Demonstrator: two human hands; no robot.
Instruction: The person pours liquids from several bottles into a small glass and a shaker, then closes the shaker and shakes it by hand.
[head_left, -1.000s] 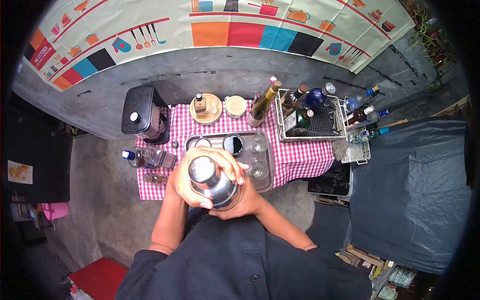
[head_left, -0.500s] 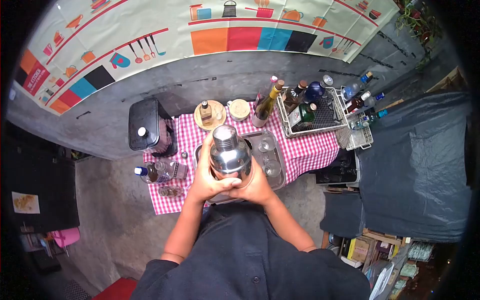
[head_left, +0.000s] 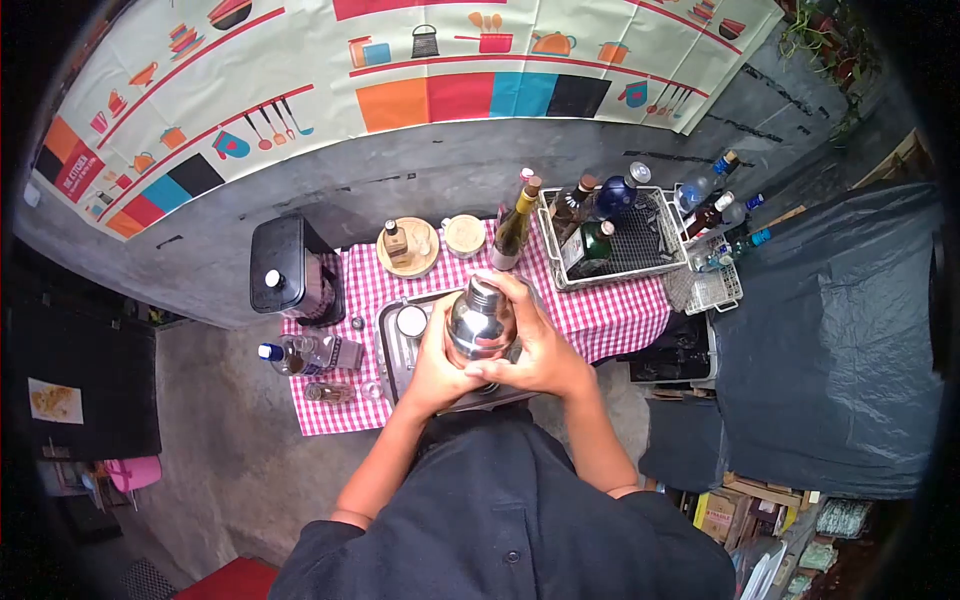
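Observation:
A shiny metal cocktail shaker (head_left: 481,328) is held in front of my body, above the metal tray (head_left: 386,345). My left hand (head_left: 434,372) wraps its left side and lower body. On the other side, my right hand (head_left: 548,352) grips it, with the fingers reaching up to the shoulder by the cap and the thumb across the front. Both hands and the shaker hide much of the tray. A round white-topped item (head_left: 411,320) shows on the tray's left part.
A red checkered cloth (head_left: 610,318) covers the table. At the back stand a wooden plate (head_left: 425,268) with a small bottle, a cup (head_left: 464,235) and a tall bottle (head_left: 513,235). A bottle crate (head_left: 610,275) is at right; a black dispenser (head_left: 280,262) and lying bottles (head_left: 318,353) are at left.
My right hand has shifted up the shaker, its fingers now near the cap. The shaker has moved right and slightly down, uncovering the tray's left part. The view has shifted a little.

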